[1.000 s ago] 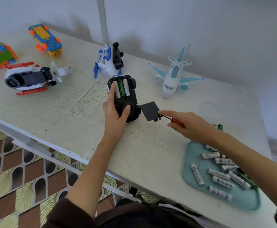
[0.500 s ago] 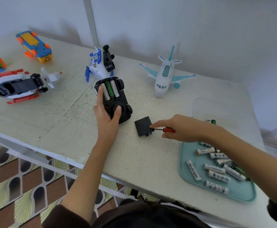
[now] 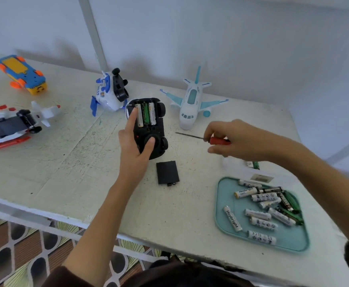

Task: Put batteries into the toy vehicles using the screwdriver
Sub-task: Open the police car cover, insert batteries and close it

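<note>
while upturned, car in left hand

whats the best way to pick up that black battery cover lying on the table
The black battery cover lies flat, apart from the toy car. Pinch its two long side edges from above; it is a thin plate, and its small tabs sit on the near short edge.

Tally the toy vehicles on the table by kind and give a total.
Aeroplanes: 2, the white and teal one upright, the white and blue one tipped over.
Cars: 2, the black one under the left hand, the blue, orange and yellow one.
Helicopter: 1, white and red.
Total: 5, not counting a sliver at the left edge.
</note>
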`<state>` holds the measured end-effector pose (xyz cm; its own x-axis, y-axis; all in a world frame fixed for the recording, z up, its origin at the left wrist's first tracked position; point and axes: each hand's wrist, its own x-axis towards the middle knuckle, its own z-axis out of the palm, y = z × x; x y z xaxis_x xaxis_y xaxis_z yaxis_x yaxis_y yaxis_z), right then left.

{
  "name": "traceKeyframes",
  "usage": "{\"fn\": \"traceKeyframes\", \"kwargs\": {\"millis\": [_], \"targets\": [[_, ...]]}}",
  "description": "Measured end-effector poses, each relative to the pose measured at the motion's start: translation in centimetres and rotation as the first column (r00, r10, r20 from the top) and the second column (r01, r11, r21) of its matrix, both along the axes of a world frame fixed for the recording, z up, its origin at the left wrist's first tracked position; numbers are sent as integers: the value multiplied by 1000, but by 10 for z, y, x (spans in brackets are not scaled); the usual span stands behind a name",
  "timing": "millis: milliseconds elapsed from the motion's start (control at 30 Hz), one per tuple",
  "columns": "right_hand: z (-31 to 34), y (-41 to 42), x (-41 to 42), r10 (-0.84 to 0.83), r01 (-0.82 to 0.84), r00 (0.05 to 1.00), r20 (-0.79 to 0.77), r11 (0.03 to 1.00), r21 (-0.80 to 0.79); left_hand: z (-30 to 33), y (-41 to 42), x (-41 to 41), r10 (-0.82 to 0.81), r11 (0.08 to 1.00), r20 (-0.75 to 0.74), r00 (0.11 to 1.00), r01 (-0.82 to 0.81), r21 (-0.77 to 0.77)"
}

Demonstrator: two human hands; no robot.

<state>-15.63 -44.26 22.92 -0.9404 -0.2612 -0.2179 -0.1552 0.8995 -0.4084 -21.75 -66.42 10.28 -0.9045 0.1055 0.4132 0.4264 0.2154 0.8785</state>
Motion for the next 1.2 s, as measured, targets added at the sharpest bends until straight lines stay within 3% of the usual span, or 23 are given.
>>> {"fn": "traceKeyframes", "kwargs": {"millis": [133,433,767,1200], "targets": [[4,6,3,-67,54,968,-243,997,-60,17,25,-4,-88,996,-48,995,88,1],[-7,32,26,-254,219,884,-393,967,-134,39,84,-2,-294,954,-113,949,299,32],[-12,58,49,-414,370,806,-423,910,-185,44,127,5,-382,923,-72,921,384,19],[-16,70,58,-464,429,786,-407,885,-182,43,143,7,-420,907,-66,905,421,-4]]}}
